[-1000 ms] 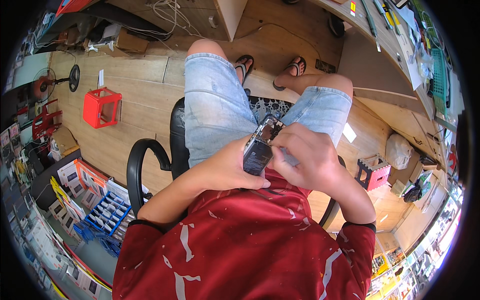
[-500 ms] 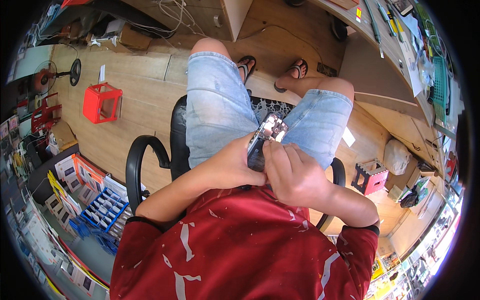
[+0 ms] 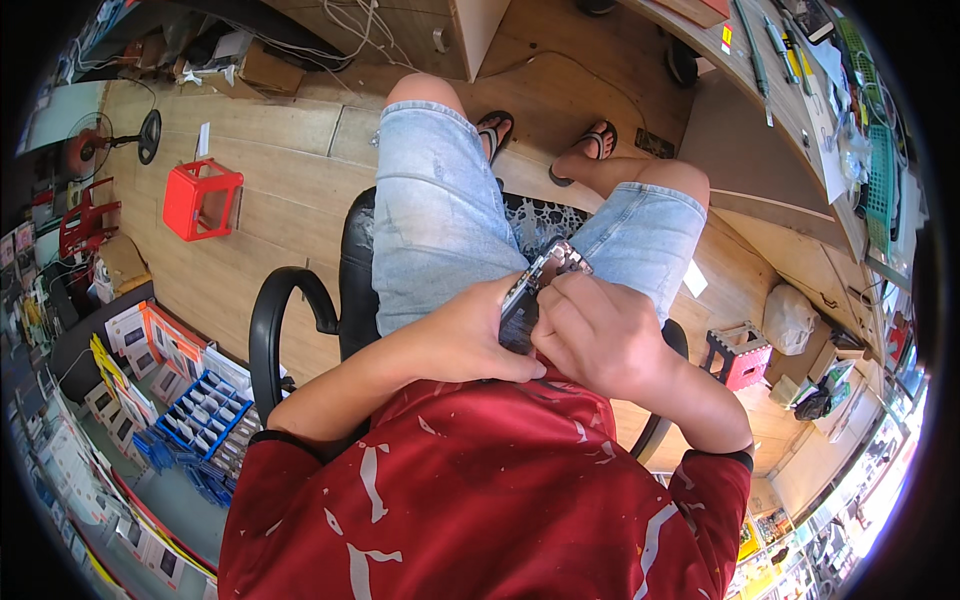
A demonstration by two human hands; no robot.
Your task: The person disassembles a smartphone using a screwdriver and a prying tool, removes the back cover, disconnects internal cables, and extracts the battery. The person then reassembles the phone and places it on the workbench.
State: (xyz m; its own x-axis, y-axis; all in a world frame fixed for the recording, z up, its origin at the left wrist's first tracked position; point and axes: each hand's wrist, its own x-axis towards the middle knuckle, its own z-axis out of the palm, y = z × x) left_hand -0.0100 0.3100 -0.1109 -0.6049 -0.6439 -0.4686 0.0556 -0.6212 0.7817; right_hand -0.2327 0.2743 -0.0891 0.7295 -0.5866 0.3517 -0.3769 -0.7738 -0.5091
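Observation:
An opened phone (image 3: 518, 322), back off, shows its black battery and circuit board at its far end, held at a tilt above my lap. My left hand (image 3: 470, 335) is wrapped round its left side, thumb along the near end. My right hand (image 3: 605, 330) lies over the phone's right half with fingers curled and pressed together near the board; whatever they grip is hidden. Below are my red shirt and light denim shorts (image 3: 430, 240).
I sit in a black armchair (image 3: 272, 340). A red stool (image 3: 185, 205) and fan (image 3: 90, 150) stand left, boxed goods and a blue compartment tray (image 3: 205, 415) lower left. A wooden desk (image 3: 730, 70) with tools runs upper right; another stool (image 3: 740, 355) stands at right.
My right hand has shifted over the phone, its fingers curling further across the lower half and up toward the board. The phone's far end has tilted and dropped slightly toward me.

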